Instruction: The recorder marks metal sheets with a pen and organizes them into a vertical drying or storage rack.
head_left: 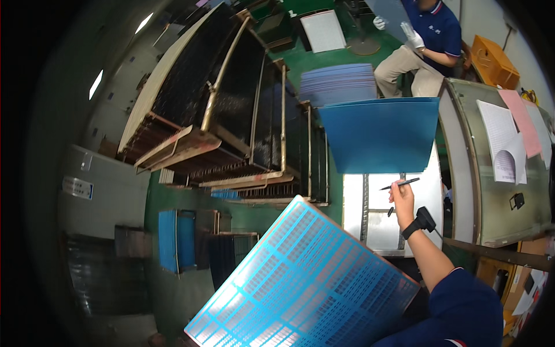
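My right hand (401, 199) is closed round a slim black pen (404, 184), above a white lit table (428, 194). A small black piece like a pen cap (391, 212) shows just below the fingers; whether it is held or lies on the table I cannot tell. A large circuit board panel (306, 283), bright blue with rows of copper-toned patterns, is tilted in front of me at the lower middle. My left hand does not show. Beyond my right hand, a stack of blue panels (378, 133) rests on the table's far part.
Tall racks (254, 98) holding dark panels stand at left, a smaller rack with blue panels (176, 240) nearer. A cabinet (462, 162) with papers (500, 139) on it is at right. Across from me, a seated person in white gloves (413, 37) handles a panel beside stacked sheets (338, 84).
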A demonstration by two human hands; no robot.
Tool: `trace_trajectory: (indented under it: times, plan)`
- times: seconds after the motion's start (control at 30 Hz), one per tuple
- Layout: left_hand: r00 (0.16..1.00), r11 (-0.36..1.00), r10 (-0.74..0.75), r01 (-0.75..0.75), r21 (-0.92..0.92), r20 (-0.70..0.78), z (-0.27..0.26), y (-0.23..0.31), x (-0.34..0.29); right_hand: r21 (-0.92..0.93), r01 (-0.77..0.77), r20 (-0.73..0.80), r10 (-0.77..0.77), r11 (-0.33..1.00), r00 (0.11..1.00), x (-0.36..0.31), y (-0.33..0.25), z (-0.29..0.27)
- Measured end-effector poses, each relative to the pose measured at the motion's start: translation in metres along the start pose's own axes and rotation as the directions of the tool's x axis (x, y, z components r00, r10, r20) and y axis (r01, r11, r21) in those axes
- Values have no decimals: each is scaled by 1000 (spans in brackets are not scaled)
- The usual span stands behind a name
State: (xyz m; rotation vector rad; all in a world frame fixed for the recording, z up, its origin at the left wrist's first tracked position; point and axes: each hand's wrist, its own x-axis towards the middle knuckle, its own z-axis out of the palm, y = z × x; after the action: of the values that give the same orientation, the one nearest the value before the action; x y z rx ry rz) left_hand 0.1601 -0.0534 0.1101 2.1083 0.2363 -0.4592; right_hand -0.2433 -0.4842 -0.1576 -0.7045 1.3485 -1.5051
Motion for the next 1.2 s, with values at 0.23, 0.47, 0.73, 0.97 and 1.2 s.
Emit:
trace_trajectory:
  times: [0.23,0.47,0.73,0.97,1.2]
  plan:
    - [995,995,86,-83,-64,47,46,43,-63,326,144,442,-286,934,850,-59,-149,85]
    - [990,983,32,-6,-184,140,39,43,-66,186,390,428,-432,902,794,-69,-166,127]
    - [976,972,131,-92,-216,172,37,48,-82,136,550,397,-554,824,731,-72,-201,127]
    - [954,949,163,-83,-304,250,31,45,-80,114,593,406,-583,797,704,-75,-223,122]
    - [934,947,201,-108,-303,295,15,31,-63,136,593,399,-591,794,701,-78,-232,119]
